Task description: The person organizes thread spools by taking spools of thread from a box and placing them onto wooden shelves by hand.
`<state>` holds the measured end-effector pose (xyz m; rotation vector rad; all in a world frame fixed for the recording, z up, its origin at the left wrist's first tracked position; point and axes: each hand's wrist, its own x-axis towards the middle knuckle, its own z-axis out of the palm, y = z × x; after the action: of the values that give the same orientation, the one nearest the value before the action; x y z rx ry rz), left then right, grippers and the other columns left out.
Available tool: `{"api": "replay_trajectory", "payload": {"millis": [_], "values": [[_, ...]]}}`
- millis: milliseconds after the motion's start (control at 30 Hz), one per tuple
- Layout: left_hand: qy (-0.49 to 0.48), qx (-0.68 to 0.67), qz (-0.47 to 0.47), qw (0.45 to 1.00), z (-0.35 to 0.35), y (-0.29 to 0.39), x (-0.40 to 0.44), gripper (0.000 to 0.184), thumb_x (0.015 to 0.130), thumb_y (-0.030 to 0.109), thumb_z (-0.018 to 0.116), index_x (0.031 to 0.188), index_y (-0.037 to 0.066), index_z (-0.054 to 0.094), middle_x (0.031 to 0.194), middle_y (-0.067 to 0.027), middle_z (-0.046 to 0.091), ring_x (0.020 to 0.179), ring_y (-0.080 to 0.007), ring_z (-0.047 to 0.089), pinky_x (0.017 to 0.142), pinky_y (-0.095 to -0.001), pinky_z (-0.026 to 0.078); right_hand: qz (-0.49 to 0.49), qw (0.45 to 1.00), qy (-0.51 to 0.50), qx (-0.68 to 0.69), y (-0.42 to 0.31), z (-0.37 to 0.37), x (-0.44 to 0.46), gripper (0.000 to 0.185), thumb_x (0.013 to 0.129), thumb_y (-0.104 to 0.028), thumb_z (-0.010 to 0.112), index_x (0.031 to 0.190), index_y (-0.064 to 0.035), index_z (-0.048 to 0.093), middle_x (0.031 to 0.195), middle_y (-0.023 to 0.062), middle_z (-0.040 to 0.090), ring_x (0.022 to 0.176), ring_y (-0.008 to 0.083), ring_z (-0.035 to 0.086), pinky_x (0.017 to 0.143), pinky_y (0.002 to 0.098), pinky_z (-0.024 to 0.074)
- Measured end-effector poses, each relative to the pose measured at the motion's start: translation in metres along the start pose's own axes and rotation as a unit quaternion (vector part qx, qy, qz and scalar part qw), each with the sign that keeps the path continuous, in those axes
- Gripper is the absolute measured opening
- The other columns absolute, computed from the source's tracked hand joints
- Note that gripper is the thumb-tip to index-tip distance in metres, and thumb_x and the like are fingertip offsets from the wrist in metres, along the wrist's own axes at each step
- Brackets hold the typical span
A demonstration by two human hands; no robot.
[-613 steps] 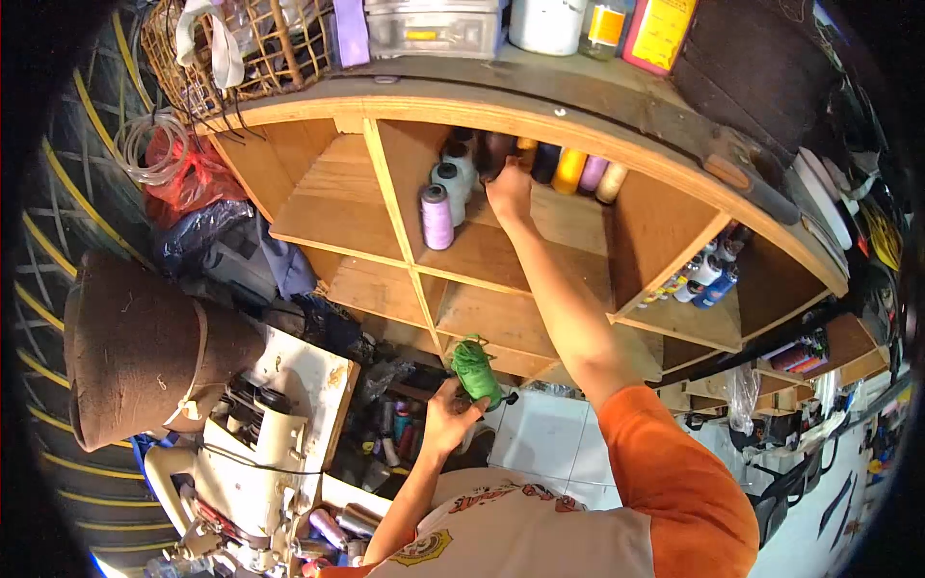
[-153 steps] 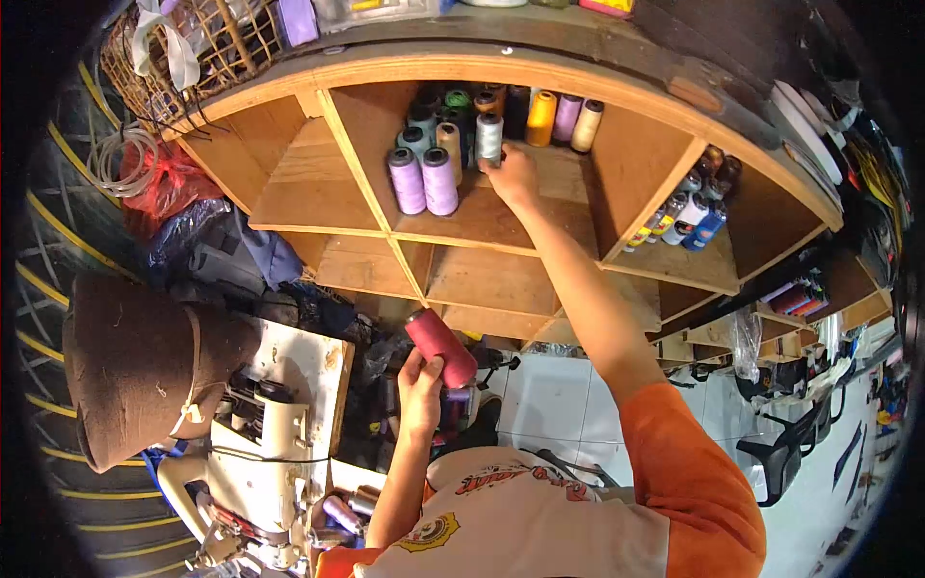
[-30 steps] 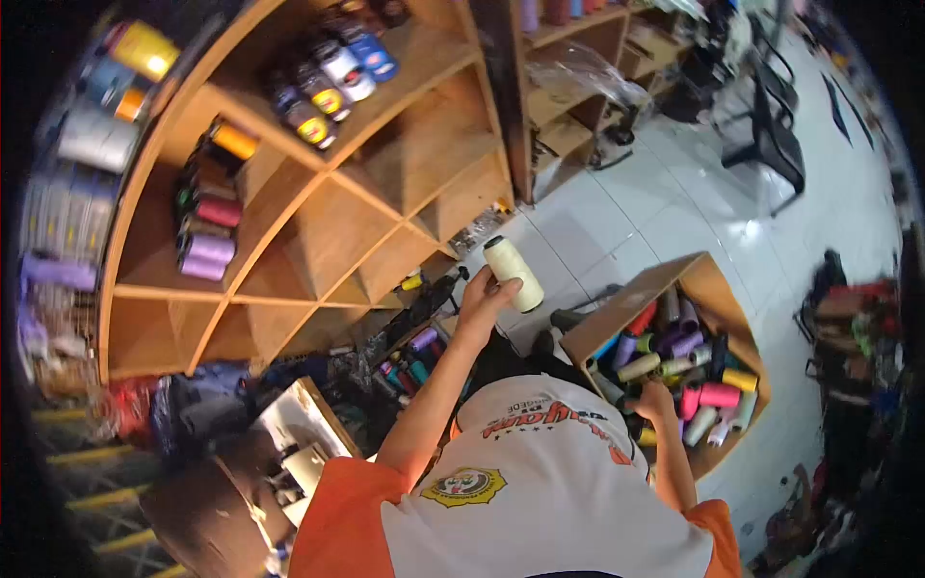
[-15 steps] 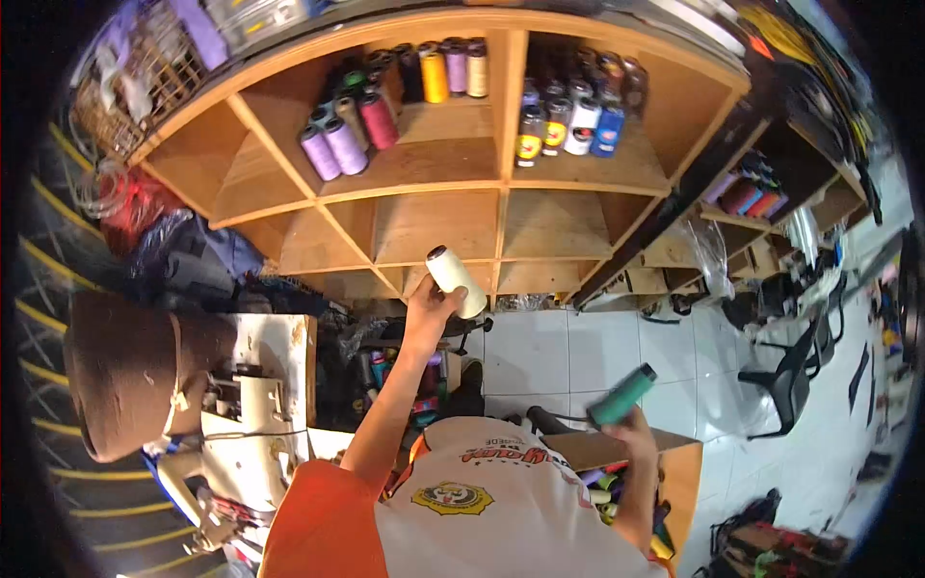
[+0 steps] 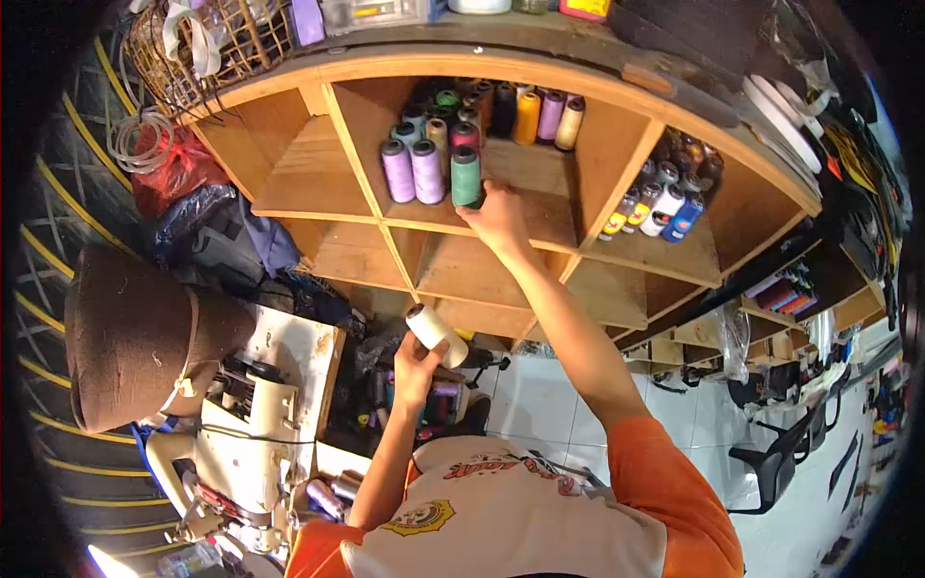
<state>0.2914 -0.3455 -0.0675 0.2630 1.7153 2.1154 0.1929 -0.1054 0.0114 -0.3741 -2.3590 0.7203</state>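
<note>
My left hand [image 5: 416,374] is closed around a cream thread cone [image 5: 438,337], which tilts in front of the lower compartments. At the upper middle compartment, my right hand [image 5: 499,223] has its fingers on the lower part of a green thread cone [image 5: 465,175]. The green cone is upright at the front edge of the shelf, just right of two lilac thread cones [image 5: 414,171]. Behind it stands a dark red cone [image 5: 465,133]. Further back are a yellow cone [image 5: 526,118], a purple cone [image 5: 549,116] and a pale cone [image 5: 569,123].
Small bottles [image 5: 662,210] fill part of the right compartment. A sewing machine [image 5: 246,443] stands on a table at the left, near a large brown padded form [image 5: 135,347]. A black chair [image 5: 776,462] is on the tiled floor to the right.
My right hand has risen from the lower right to the shelf, bringing the green cone beside the lilac ones. My left hand still holds the cream cone, now lower in view.
</note>
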Motion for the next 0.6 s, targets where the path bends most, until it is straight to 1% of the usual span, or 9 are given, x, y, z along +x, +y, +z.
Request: {"api": "replay_trajectory", "payload": {"millis": [100,133,233,267,367,400,500,533,600], "values": [[0.023,0.003,-0.002,1.0,-0.008,0.0,0.004,0.037,0.083,0.01,0.067,0.113,-0.005,0.051,0.101,-0.0109,0.062,0.093,-0.0168,0.06,0.083,-0.031,0.047,0.087,0.995,-0.048,0.021,-0.002,0.02,0.015,0.05,0.069,-0.025,0.077,0.103,0.0043,0.056,0.093,0.0258,0.064,0.087,0.0392,0.063,0.076,0.046,0.0518],[0.023,0.006,0.0,1.0,-0.011,-0.001,0.007,0.036,0.083,0.01,0.067,0.113,-0.005,0.052,0.101,-0.0107,0.062,0.092,-0.0166,0.06,0.083,-0.0308,0.047,0.095,0.994,-0.058,0.024,-0.003,0.02,0.016,0.05,0.069,-0.025,0.077,0.103,0.0039,0.055,0.093,0.0258,0.063,0.088,0.0399,0.063,0.076,0.0462,0.0516],[0.024,0.012,-0.003,1.0,-0.014,-0.005,0.013,0.034,0.083,0.01,0.067,0.111,-0.005,0.052,0.099,-0.0102,0.062,0.091,-0.0159,0.06,0.082,-0.0303,0.048,0.093,0.995,-0.045,0.003,-0.007,0.022,0.015,0.051,0.07,-0.024,0.077,0.105,0.0053,0.054,0.094,0.0262,0.062,0.09,0.0405,0.062,0.077,0.0458,0.0512],[0.024,0.013,-0.007,1.0,-0.014,-0.005,0.014,0.034,0.083,0.01,0.067,0.11,-0.005,0.052,0.098,-0.0102,0.062,0.091,-0.0157,0.06,0.082,-0.0302,0.048,0.058,0.998,-0.009,0.013,-0.007,0.022,0.013,0.051,0.069,-0.022,0.078,0.103,0.0063,0.053,0.095,0.0257,0.062,0.091,0.0412,0.061,0.078,0.0453,0.051],[0.004,0.014,0.001,1.0,-0.008,-0.007,0.024,0.032,0.083,0.009,0.067,0.109,-0.005,0.053,0.098,-0.0101,0.062,0.09,-0.0152,0.06,0.082,-0.03,0.048,0.046,0.998,0.0,0.04,0.0,0.026,0.011,0.052,0.067,-0.021,0.079,0.102,0.0065,0.053,0.095,0.0263,0.061,0.091,0.0413,0.06,0.078,0.045,0.0507],[-0.006,0.016,0.006,1.0,-0.005,-0.007,0.027,0.032,0.083,0.008,0.067,0.108,-0.005,0.053,0.098,-0.0101,0.062,0.09,-0.015,0.06,0.082,-0.03,0.048,0.026,0.999,0.028,0.037,0.008,0.032,0.01,0.05,0.066,-0.023,0.08,0.099,0.0047,0.055,0.091,0.0235,0.062,0.088,0.0398,0.061,0.076,0.044,0.051],[-0.025,0.051,0.025,0.998,0.014,0.014,0.036,0.032,0.083,0.006,0.067,0.109,-0.005,0.053,0.099,-0.0102,0.062,0.091,-0.0149,0.06,0.082,-0.0297,0.048,0.091,0.992,-0.051,0.065,-0.017,-0.017,-0.005,0.048,0.068,-0.027,0.08,0.097,0.0039,0.058,0.088,0.0199,0.065,0.086,0.0361,0.063,0.074,0.0411,0.0515],[-0.033,0.035,0.041,0.998,0.02,0.017,0.042,0.033,0.083,0.006,0.067,0.111,-0.005,0.052,0.099,-0.0101,0.063,0.091,-0.0149,0.06,0.082,-0.0293,0.048,0.122,0.983,-0.085,0.108,-0.009,-0.021,-0.016,0.044,0.071,-0.031,0.078,0.095,0.0018,0.06,0.086,0.016,0.067,0.085,0.0305,0.065,0.075,0.0374,0.0518],[-0.035,0.021,0.068,0.997,0.034,0.035,0.051,0.035,0.082,0.007,0.068,0.111,-0.005,0.052,0.098,-0.0098,0.063,0.091,-0.0151,0.06,0.082,-0.0293,0.048,0.102,0.953,-0.22,0.184,-0.002,-0.053,-0.047,0.055,0.075,-0.039,0.076,0.11,-0.0004,0.056,0.099,0.0165,0.066,0.087,0.0232,0.065,0.077,0.0328,0.0513]]}}
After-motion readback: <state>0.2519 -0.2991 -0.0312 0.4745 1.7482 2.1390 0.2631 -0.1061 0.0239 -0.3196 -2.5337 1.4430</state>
